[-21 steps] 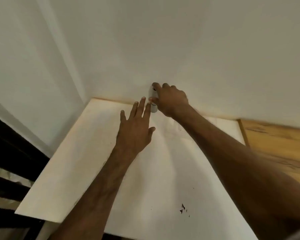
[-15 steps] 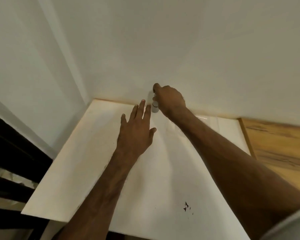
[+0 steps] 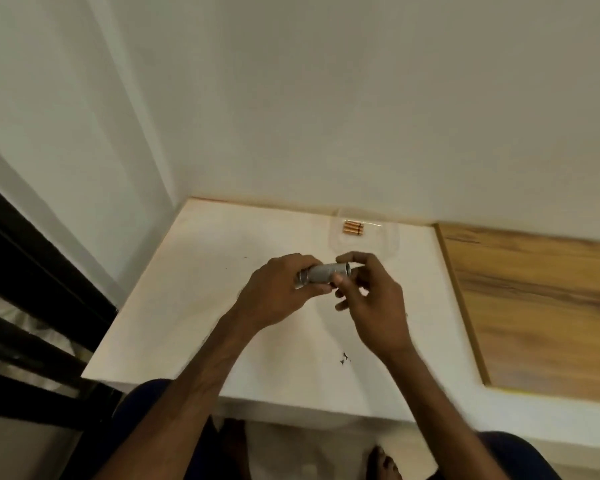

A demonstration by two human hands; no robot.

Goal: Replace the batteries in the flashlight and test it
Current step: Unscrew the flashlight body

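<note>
A small silver flashlight (image 3: 326, 274) lies level in the air above the white tabletop (image 3: 194, 299), held at both ends. My left hand (image 3: 278, 292) wraps its left end. My right hand (image 3: 371, 292) pinches its right end with thumb and fingertips. Several copper-coloured batteries (image 3: 353, 227) lie side by side in a clear plastic tray (image 3: 388, 244) near the back wall, beyond my hands.
A wood-grain surface (image 3: 541, 306) adjoins the white top on the right. White walls close the back and left. Dark rails (image 3: 32, 289) run along the left. A small dark mark (image 3: 343, 358) sits on the tabletop. My knees and feet show below the front edge.
My right hand took the flashlight from beside the back wall and brought it toward me. My left hand, flat and open before, now grips it too. The batteries have come into view.
</note>
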